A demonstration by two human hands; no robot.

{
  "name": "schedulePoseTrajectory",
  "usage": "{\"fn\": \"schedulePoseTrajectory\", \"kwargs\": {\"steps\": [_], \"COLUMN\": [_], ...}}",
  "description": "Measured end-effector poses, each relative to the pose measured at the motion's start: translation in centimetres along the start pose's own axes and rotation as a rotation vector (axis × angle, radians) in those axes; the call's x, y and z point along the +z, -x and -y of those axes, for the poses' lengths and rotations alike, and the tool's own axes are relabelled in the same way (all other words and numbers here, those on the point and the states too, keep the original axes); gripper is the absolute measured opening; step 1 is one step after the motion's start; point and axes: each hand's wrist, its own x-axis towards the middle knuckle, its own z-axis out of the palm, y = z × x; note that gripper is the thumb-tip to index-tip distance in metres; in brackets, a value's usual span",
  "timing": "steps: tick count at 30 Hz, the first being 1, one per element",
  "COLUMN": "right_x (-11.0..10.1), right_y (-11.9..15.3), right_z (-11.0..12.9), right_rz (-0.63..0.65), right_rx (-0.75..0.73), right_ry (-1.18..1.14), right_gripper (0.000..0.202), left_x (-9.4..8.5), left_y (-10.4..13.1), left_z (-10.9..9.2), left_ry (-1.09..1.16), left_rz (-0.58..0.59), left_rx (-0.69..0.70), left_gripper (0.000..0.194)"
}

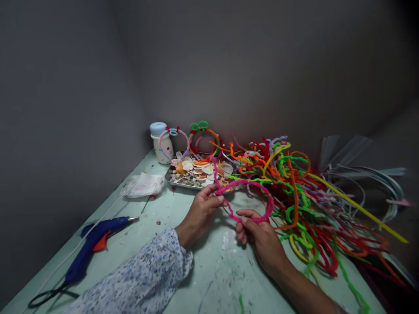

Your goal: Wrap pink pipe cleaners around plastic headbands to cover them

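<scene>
Between my hands is a bright pink, fuzzy headband [270, 204], bent into a curve and wrapped in pipe cleaner. My left hand [204, 209] pinches it at its left end, where a loose pink pipe cleaner [215, 171] sticks up. With thumb and fingers closed, my right hand [258, 233] grips the lower side of the curve. The headband is held above the table, in front of a metal tray [186, 186] of shells, flowers and small pieces.
A tangled heap of coloured pipe cleaners [304, 213] covers the right side. Clear bands [393, 192] lie beyond it. Finished headbands [189, 146] stand behind the tray beside a blue-lidded jar [163, 146]. A blue glue gun [88, 250] and a plastic packet [145, 184] lie left.
</scene>
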Motion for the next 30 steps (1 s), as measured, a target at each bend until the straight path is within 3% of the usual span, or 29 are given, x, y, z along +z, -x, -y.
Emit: {"fn": "schedulePoseTrajectory", "kwargs": {"steps": [6,14,25,30], "right_x": [0.22,0.27,0.03,-0.04], "right_y": [0.14,-0.04,-0.02,-0.10], "right_z": [0.23,0.19,0.03,-0.16], "right_rz": [0.020,0.013,0.012,0.012], "right_rx": [-0.004,-0.004,-0.016,-0.014], "right_ry": [0.023,0.040,0.011,0.028], "right_gripper": [0.035,0.033,0.027,0.024], "left_x": [-0.30,-0.27,-0.50,-0.42], "left_y": [-0.17,-0.25,-0.35,-0.47], "left_z": [0.47,0.52,0.48,0.38], "left_ry": [0.038,0.032,0.139,0.125], "left_rz": [-0.046,-0.060,-0.138,-0.146], "left_rx": [-0.014,0.008,-0.078,-0.066], "left_gripper": [0.012,0.028,0.005,0.007]}}
